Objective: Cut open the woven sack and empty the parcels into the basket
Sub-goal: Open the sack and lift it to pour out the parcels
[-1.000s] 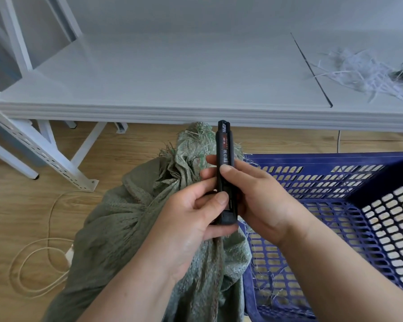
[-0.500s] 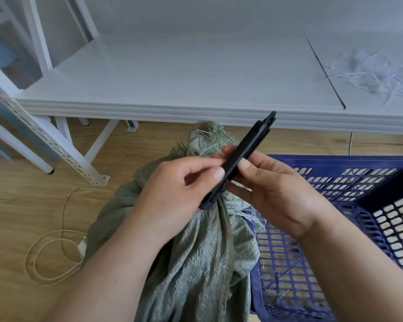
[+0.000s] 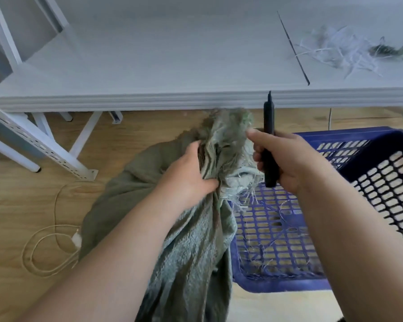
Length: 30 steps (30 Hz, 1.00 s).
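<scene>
A grey-green woven sack [image 3: 130,201] stands on the wooden floor, its bunched, frayed neck [image 3: 228,129] pointing up toward the table edge. My left hand [image 3: 189,173] grips the gathered neck just below the frayed top. My right hand [image 3: 286,161] holds a black utility knife [image 3: 269,133] upright to the right of the neck, a short blade tip showing at its top. A blue perforated plastic basket [image 3: 335,205] sits on the floor right of the sack, with only loose threads on its bottom. No parcels are visible.
A white table [image 3: 172,66] spans the view ahead, with a heap of cut white strands [image 3: 342,52] at its right. White metal rack legs [image 3: 40,145] stand on the left. A coiled beige cord [image 3: 47,247] lies on the floor left of the sack.
My left hand let go of the knife and moved down to grasp the sack's neck. My right hand swung the knife from tilted to upright, away to the right.
</scene>
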{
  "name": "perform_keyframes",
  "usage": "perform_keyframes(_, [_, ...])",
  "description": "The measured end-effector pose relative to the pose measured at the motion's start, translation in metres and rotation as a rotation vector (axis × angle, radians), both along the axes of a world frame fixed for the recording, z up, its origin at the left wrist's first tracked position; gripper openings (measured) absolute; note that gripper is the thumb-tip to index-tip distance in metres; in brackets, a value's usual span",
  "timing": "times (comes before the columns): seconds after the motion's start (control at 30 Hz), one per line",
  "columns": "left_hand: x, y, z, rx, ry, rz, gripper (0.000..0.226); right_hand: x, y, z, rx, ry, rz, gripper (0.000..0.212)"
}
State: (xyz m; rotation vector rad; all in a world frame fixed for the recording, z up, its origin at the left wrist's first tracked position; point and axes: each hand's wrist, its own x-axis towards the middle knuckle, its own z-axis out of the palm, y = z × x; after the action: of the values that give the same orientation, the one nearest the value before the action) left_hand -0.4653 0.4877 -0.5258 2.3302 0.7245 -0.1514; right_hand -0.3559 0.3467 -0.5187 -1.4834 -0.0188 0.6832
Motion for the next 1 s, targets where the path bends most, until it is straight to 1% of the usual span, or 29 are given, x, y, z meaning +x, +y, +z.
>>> perform_keyframes(0.07, [0.011,-0.017,-0.004,0.028,-0.119,-0.115,0.089,0.005,-0.009,0.006,-0.041,-0.115,-0.053,0.009])
perform_keyframes(0.1, [0.016,-0.025,-0.008,0.031,-0.151,-0.183,0.088,0.008,-0.013,0.009,-0.061,-0.18,-0.072,0.007])
perform_keyframes(0.13, [0.02,-0.033,-0.012,0.031,-0.139,-0.261,0.088,0.011,-0.018,0.013,-0.09,-0.245,-0.083,0.005])
perform_keyframes(0.17, [0.024,-0.041,-0.019,0.041,-0.081,-0.355,0.087,0.013,-0.022,0.015,-0.131,-0.305,-0.086,0.003])
perform_keyframes(0.23, [0.027,-0.058,-0.037,0.127,0.154,-0.59,0.085,0.016,-0.028,0.014,-0.228,-0.382,-0.05,0.005])
perform_keyframes(0.27, [0.027,-0.066,-0.046,0.195,0.257,-0.71,0.085,0.017,-0.03,0.01,-0.277,-0.387,-0.008,0.009])
perform_keyframes(0.33, [0.027,-0.075,-0.056,0.33,0.358,-0.886,0.082,0.017,-0.031,-0.004,-0.371,-0.333,0.111,0.018])
perform_keyframes(0.37, [0.029,-0.075,-0.058,0.352,0.364,-0.912,0.079,0.017,-0.03,-0.013,-0.429,-0.299,0.182,0.022])
perform_keyframes(0.43, [0.033,-0.073,-0.06,0.302,0.325,-0.871,0.073,0.015,-0.026,-0.032,-0.549,-0.285,0.31,0.023])
perform_keyframes(0.47, [0.034,-0.07,-0.059,0.272,0.301,-0.847,0.07,0.013,-0.023,-0.041,-0.572,-0.293,0.347,0.022])
perform_keyframes(0.57, [0.032,-0.067,-0.063,0.202,0.261,-0.831,0.057,0.01,-0.012,-0.066,-0.534,-0.315,0.44,0.028])
perform_keyframes(0.6, [0.031,-0.066,-0.063,0.181,0.276,-0.828,0.058,0.009,-0.01,-0.074,-0.548,-0.322,0.492,0.031])
perform_keyframes(0.67, [0.028,-0.063,-0.061,0.124,0.273,-0.792,0.062,0.01,-0.012,-0.087,-0.702,-0.335,0.621,0.036])
perform_keyframes(0.73, [0.029,-0.058,-0.055,0.107,0.192,-0.719,0.062,0.016,-0.021,-0.093,-0.911,-0.298,0.715,0.042])
perform_keyframes(0.77, [0.03,-0.055,-0.051,0.153,0.153,-0.665,0.065,0.02,-0.027,-0.093,-0.998,-0.274,0.727,0.045])
perform_keyframes(0.8, [0.032,-0.053,-0.049,0.227,0.14,-0.613,0.072,0.024,-0.032,-0.092,-1.07,-0.265,0.711,0.047])
perform_keyframes(0.87, [0.035,-0.053,-0.046,0.347,0.223,-0.564,0.095,0.035,-0.04,-0.087,-1.184,-0.263,0.647,0.046])
perform_keyframes(0.9, [0.036,-0.056,-0.046,0.383,0.301,-0.596,0.101,0.039,-0.044,-0.086,-1.216,-0.255,0.612,0.044])
perform_keyframes(0.93, [0.037,-0.06,-0.049,0.417,0.374,-0.668,0.099,0.043,-0.048,-0.084,-1.222,-0.242,0.574,0.04])
perform_keyframes(0.97, [0.037,-0.066,-0.053,0.447,0.438,-0.761,0.088,0.047,-0.054,-0.084,-1.211,-0.228,0.527,0.039])
perform_keyframes(1.0, [0.036,-0.072,-0.057,0.474,0.486,-0.859,0.071,0.051,-0.059,-0.085,-1.209,-0.207,0.467,0.041])
